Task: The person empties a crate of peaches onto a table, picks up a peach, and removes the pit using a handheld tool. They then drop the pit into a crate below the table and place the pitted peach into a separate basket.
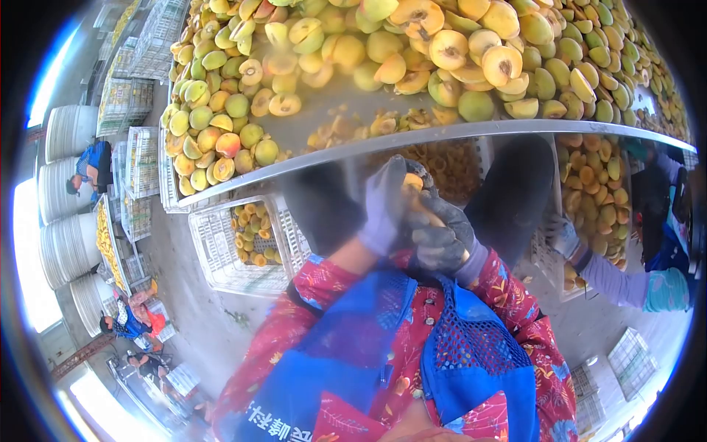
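Both of my gloved hands are close together in front of my chest, just below the metal table edge. My left hand (pixel 384 206), in a purple and grey glove, has its fingers wrapped round a piece of yellow fruit (pixel 412 181). Beside it, my right hand (pixel 444 237), in a grey glove, is closed on something light brown that I cannot make out. Below the hands, a crate of cut fruit pieces (pixel 453 166) stands between my knees. Halved and whole yellow-green fruit (pixel 449 50) is heaped on the metal table (pixel 324 107).
A white crate (pixel 213 258) with fruit stands at the left. At the right, a co-worker's gloved hand (pixel 563 236) touches another fruit crate (pixel 543 258). Stacked crates (pixel 125 103), white tubs (pixel 62 250) and other people (pixel 136 317) are farther left.
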`<state>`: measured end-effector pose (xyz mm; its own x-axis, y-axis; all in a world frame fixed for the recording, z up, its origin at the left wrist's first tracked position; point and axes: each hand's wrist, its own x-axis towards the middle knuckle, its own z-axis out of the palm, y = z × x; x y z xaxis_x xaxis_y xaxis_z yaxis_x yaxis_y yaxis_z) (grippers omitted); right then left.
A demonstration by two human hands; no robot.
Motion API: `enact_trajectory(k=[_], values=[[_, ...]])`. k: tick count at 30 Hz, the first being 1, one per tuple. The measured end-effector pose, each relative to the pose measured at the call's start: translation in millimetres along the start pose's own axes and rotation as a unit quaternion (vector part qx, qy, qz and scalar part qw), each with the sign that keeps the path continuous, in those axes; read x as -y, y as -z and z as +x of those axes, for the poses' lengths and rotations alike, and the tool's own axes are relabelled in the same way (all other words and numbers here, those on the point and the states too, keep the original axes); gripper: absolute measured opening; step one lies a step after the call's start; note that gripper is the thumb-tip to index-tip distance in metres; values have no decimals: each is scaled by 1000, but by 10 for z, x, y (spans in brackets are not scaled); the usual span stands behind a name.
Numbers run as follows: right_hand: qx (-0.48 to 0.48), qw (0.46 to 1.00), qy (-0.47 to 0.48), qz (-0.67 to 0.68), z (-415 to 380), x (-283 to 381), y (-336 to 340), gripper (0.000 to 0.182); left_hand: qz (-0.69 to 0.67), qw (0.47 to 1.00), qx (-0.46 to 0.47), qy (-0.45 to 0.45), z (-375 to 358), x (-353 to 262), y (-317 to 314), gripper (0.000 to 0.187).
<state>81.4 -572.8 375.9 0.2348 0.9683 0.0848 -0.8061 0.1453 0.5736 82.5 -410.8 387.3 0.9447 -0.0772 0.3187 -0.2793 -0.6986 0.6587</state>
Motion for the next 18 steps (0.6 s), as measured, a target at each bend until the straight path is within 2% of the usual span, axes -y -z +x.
enact_trajectory(k=[5, 8, 10, 11, 12, 15, 17, 18], values=[[45, 999, 2, 26, 126, 27, 127, 43, -29, 997, -17, 73, 113, -102, 127, 23], [13, 1000, -16, -16, 146, 37, 49, 44, -93, 985, 6, 148, 78, -56, 121, 17], [-58, 997, -36, -26, 69, 21, 9, 44, -154, 975, 28, 156, 62, -37, 159, 16], [-92, 994, -48, -34, 68, 10, -24, 45, -180, 974, 36, 133, 62, -18, 211, 17], [-58, 996, -66, -12, 77, -28, -56, 44, -205, 971, 45, 112, 32, -13, 263, 18], [-132, 991, 14, 4, 94, -91, -105, 44, -323, 918, 37, 227, -3, -38, 250, 21], [-113, 992, 44, -41, 146, -79, -72, 44, -275, 940, -40, 199, -26, -90, 146, 26], [-112, 989, 57, -74, 168, -77, -72, 44, -251, 941, -74, 213, -19, -97, 95, 27]])
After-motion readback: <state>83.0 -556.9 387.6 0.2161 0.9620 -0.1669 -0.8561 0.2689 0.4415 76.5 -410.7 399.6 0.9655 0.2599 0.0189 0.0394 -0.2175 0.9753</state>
